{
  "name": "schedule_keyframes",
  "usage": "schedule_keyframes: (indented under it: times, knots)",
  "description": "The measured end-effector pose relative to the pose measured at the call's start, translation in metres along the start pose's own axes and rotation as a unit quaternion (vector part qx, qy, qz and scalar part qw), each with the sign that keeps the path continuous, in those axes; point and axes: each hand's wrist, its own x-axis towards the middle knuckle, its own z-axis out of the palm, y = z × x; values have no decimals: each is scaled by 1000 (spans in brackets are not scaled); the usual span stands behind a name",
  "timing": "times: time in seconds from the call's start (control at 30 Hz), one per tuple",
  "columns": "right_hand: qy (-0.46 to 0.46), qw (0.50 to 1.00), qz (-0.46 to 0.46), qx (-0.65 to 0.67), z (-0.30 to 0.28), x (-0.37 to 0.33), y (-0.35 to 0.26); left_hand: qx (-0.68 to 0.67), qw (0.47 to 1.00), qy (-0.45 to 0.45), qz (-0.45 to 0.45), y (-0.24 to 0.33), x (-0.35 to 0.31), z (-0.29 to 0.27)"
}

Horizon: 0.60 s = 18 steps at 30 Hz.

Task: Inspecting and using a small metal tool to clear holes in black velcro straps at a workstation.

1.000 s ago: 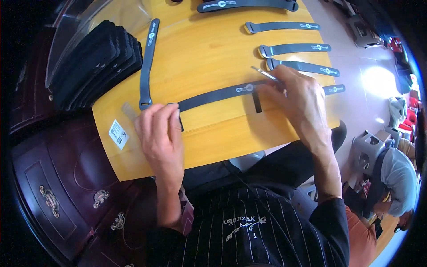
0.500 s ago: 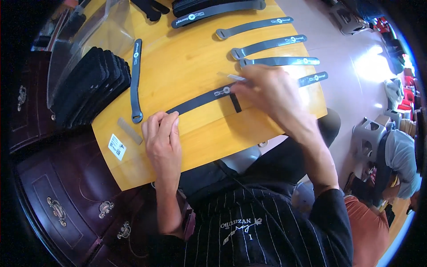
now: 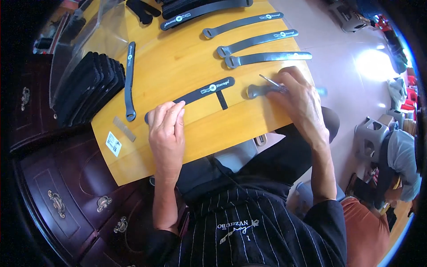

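Note:
A dark hook-and-loop strap with pale lettering lies slantwise on the table. My left hand has its fingers together and pinches the strap near its left end. Just below the strap's right part is a short black strip. My right hand is closed on a slim metal tool, whose tip points up and left; its exact kind is hidden. A grey strap, smeared by motion, is also in the right hand's grasp.
Several grey straps lie toward the far right, and one strap on the left. Black strap stacks stand beside a clear plastic bag. A white label and a brownish strip lie near the left edge.
My right hand has moved right, away from the dark strap, and has taken hold of the grey strap at the table's right side. My left hand stays on the dark strap.

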Motion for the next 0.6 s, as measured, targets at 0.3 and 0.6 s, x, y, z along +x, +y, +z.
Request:
schedule_keyframes:
  times: [0.3, 0.6]
  knots:
    - [-67, 995, 25, 64, 0, -19, -24, -79, 995, -60, 15, 47, -2, -2]
    - [-147, 987, -46, 38, 4, -21, -43, -339, 931, -82, -107, 27, -20, -5]
